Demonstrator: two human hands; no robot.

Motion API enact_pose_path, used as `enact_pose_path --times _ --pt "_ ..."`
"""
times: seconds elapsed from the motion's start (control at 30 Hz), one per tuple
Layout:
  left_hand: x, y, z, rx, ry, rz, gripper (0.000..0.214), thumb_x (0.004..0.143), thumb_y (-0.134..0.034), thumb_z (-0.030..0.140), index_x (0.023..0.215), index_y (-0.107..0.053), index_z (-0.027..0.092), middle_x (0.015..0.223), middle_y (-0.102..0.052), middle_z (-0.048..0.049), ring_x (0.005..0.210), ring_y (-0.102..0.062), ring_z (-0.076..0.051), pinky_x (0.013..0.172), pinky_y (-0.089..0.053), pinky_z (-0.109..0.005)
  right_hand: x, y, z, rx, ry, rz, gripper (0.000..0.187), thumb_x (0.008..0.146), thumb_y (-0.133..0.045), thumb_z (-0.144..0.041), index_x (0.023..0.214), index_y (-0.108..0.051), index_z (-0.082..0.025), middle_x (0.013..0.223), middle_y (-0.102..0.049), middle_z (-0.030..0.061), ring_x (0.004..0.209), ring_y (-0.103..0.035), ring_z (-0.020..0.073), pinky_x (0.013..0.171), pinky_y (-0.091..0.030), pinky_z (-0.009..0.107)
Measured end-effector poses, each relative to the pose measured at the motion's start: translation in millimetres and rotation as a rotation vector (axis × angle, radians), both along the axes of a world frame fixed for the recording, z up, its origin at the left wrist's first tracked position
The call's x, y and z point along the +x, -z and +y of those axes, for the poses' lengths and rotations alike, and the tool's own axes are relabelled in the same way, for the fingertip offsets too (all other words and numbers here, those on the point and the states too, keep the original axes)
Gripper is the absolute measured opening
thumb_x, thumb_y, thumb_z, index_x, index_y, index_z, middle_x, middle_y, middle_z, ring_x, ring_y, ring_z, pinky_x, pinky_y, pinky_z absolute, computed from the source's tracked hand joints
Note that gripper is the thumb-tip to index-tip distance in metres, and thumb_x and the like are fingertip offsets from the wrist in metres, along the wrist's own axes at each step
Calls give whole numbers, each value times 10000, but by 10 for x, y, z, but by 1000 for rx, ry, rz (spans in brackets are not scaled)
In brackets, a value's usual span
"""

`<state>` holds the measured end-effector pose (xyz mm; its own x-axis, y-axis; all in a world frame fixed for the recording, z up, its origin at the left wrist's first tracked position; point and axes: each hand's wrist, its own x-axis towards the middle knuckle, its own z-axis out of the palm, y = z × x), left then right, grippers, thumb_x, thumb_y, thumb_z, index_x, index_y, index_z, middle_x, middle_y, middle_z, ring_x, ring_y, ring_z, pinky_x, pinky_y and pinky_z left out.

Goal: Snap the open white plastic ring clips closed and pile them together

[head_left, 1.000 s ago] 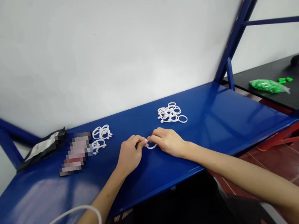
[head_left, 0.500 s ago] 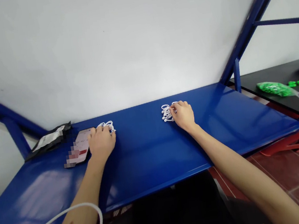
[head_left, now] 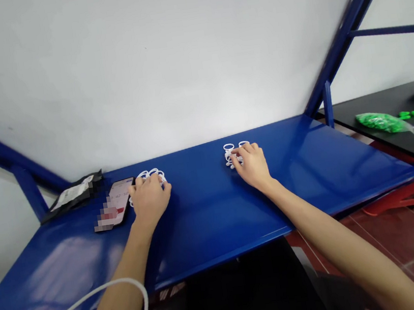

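Note:
Two small piles of white plastic rings lie on a blue metal table (head_left: 207,211). My left hand (head_left: 150,198) rests palm down on the left pile of rings (head_left: 152,173), its fingers curled over them. My right hand (head_left: 251,165) lies on the right pile of rings (head_left: 230,154), with the fingertips touching the rings. Both hands cover most of their piles, so I cannot make out whether either one holds a ring.
A phone (head_left: 116,208) lies just left of my left hand, and a black packet (head_left: 70,195) sits further left by the wall. A white cable (head_left: 78,306) loops over my left forearm. A bag of green pieces (head_left: 377,121) lies on a black table at the right.
A second ago both hands held one ring together at the table's middle. They have since moved apart, the left to the left pile and the right to the right pile.

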<state>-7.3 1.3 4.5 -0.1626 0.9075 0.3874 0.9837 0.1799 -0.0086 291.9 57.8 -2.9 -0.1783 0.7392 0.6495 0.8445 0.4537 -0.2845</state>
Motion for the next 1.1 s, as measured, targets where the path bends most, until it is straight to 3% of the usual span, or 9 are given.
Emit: enact_pose_path --times 0.23,0.33,0.5,0.63,0.73,0.93,1.1 --pt "284 -68 -91 47 150 -66 295 956 -421 383 898 -634 187 839 -715 -118 915 -639 -320 850 -385 -442 -230 21 -327 -24 -377 -75 207 1007 -509 -272 1058 -684 -173 993 -659 113 933 -535 266 876 -465 419" --pt "352 -40 -107 11 242 -158 317 979 -422 402 884 -639 191 826 -715 -99 856 -658 -291 832 -418 -415 -278 53 -362 -83 -447 -111 189 998 -527 -257 1064 -677 -163 1002 -658 108 914 -548 249 880 -479 412" --pt "431 -11 -139 -32 556 -481 184 943 -539 359 939 -668 228 919 -740 -51 851 -669 -221 822 -489 -333 -297 77 -371 -173 -516 -122 188 978 -579 -273 1117 -651 -169 1025 -656 102 924 -570 237 904 -487 423" --pt "519 -21 -184 -56 701 -606 179 933 -542 296 999 -694 229 998 -755 -47 878 -688 -201 853 -519 -319 -303 62 -403 -220 -581 -83 261 965 -607 -295 1194 -609 -171 1089 -653 108 982 -594 236 903 -503 407" --pt "569 -38 -217 -93 722 -654 182 923 -552 285 1002 -708 235 980 -767 -39 864 -701 -195 855 -526 -316 -303 54 -417 -235 -637 10 221 994 -561 -279 1186 -601 -176 1129 -664 106 990 -621 208 898 -509 368" --pt "610 -65 -240 -105 605 -840 100 871 -639 333 909 -653 241 822 -776 9 796 -723 -189 765 -534 -288 -309 51 -421 -360 -645 175 148 1010 -552 -310 1044 -642 -198 981 -724 49 819 -664 156 725 -491 270" --pt "598 -70 -225 -69 611 -912 98 871 -623 320 895 -660 233 839 -776 2 761 -724 -176 757 -543 -285 -325 56 -423 -397 -636 164 146 983 -598 -325 1052 -633 -201 961 -718 41 812 -648 161 723 -480 274"
